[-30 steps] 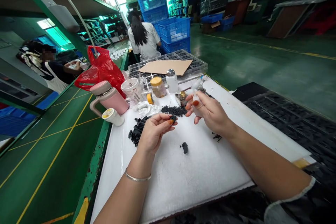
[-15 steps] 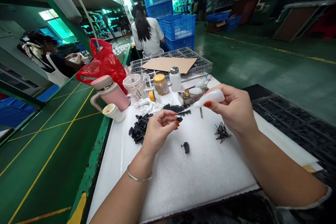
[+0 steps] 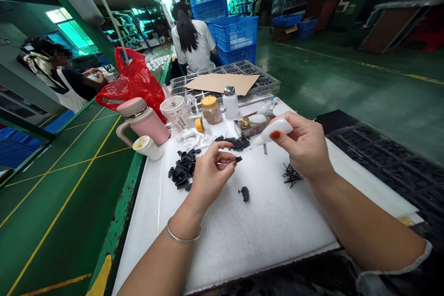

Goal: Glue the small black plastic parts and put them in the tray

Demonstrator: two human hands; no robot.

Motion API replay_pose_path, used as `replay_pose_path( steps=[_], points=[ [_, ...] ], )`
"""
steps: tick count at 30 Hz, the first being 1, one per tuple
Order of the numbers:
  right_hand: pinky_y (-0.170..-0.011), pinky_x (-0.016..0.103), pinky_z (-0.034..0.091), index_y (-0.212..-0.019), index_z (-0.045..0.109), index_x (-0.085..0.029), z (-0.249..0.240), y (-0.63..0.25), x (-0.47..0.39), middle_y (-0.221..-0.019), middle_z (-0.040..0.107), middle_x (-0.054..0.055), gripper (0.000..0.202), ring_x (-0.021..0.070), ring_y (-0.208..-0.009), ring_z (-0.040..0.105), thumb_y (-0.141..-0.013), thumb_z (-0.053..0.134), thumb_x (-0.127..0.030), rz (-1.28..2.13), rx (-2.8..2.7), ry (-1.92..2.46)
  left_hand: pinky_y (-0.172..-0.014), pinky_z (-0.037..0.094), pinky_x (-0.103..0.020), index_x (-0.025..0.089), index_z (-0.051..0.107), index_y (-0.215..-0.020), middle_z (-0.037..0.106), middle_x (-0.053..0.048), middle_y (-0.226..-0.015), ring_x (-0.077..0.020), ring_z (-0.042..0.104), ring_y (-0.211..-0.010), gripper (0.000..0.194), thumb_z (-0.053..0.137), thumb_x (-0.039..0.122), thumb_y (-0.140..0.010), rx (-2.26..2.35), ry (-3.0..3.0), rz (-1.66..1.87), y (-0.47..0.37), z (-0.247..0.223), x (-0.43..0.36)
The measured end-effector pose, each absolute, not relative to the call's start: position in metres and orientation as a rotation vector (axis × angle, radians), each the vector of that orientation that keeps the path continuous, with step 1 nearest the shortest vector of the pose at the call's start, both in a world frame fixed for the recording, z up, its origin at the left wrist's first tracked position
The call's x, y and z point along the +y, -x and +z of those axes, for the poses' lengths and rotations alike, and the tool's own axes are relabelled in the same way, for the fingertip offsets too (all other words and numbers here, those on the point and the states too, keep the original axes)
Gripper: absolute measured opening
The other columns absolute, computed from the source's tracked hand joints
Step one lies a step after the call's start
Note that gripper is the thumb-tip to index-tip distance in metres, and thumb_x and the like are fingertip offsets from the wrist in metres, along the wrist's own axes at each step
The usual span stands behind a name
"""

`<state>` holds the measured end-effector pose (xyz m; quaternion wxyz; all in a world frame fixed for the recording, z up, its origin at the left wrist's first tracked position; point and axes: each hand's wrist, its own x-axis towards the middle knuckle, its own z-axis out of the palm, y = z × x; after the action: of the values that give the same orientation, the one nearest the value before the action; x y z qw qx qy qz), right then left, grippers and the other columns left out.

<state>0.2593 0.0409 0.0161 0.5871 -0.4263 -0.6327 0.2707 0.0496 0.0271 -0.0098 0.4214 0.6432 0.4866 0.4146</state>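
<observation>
My left hand (image 3: 213, 171) pinches a small black plastic part (image 3: 236, 159) between thumb and fingers above the white work surface (image 3: 263, 236). To its right, my right hand (image 3: 305, 145) is closed around a white squeeze bottle (image 3: 274, 132), tilted with its narrow end toward the left hand but apart from the part. A single black piece (image 3: 245, 194) lies on the surface below the hands. Left of my left hand is a heap of black plastic parts (image 3: 182, 169). Tiny black pieces (image 3: 236, 143) are piled behind it, and thin black pins (image 3: 292, 175) lie under my right hand.
At the back left stand a pink tumbler (image 3: 147, 125), a clear mug (image 3: 176, 112), a yellow-lidded jar (image 3: 211, 109) and a white metal-capped bottle (image 3: 230, 102). Cardboard (image 3: 222, 83) rests on a compartment tray. Another compartment tray (image 3: 388, 166) lies right. Two people sit farther off.
The squeeze bottle's tip has drawn back from the black part in my left hand. My left fingers have shifted and the part has turned. The view has shifted slightly.
</observation>
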Motion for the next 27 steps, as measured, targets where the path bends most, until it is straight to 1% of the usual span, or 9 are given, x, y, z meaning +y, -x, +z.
replay_pose_path(
  steps=[4, 8, 17, 27],
  points=[
    [-0.051, 0.025, 0.038, -0.078, 0.066, -0.019, 0.0167, -0.2594, 0.0396, -0.074, 0.06, 0.003, 0.035, 0.0141, -0.063, 0.053, -0.076, 0.07, -0.053, 0.62, -1.487, 1.0, -0.061, 0.049, -0.018, 0.023, 0.057, -0.111, 0.069, -0.001, -0.086, -0.0112, 0.062, -0.069, 0.035, 0.067, 0.02, -0.077, 1.228, -1.636, 1.043, -0.0485, -0.01, 0.0273],
    [-0.053, 0.026, 0.039, -0.078, 0.066, -0.019, 0.017, -0.2598, 0.0386, -0.073, 0.06, 0.002, 0.032, 0.0141, -0.063, 0.053, -0.077, 0.071, -0.051, 0.609, -1.487, 0.997, -0.062, 0.05, -0.019, 0.023, 0.057, -0.11, 0.069, -0.001, -0.086, -0.0114, 0.063, -0.07, 0.034, 0.066, 0.02, -0.077, 1.239, -1.643, 1.036, -0.049, -0.0103, 0.0286],
    [-0.055, 0.028, 0.04, -0.077, 0.066, -0.019, 0.0168, -0.2592, 0.0388, -0.073, 0.061, 0.003, 0.033, 0.0152, -0.063, 0.054, -0.077, 0.071, -0.051, 0.606, -1.493, 1.004, -0.062, 0.05, -0.019, 0.023, 0.058, -0.109, 0.069, -0.002, -0.086, -0.0118, 0.063, -0.07, 0.033, 0.066, 0.02, -0.077, 1.243, -1.646, 1.045, -0.0496, -0.0105, 0.0291],
    [-0.055, 0.027, 0.038, -0.078, 0.066, -0.019, 0.0169, -0.2588, 0.0387, -0.072, 0.06, 0.001, 0.031, 0.0133, -0.061, 0.052, -0.078, 0.07, -0.049, 0.59, -1.507, 0.995, -0.063, 0.051, -0.02, 0.023, 0.06, -0.108, 0.069, -0.002, -0.086, -0.0125, 0.064, -0.073, 0.031, 0.066, 0.019, -0.077, 1.241, -1.657, 1.041, -0.0495, -0.0098, 0.0286]
  ],
)
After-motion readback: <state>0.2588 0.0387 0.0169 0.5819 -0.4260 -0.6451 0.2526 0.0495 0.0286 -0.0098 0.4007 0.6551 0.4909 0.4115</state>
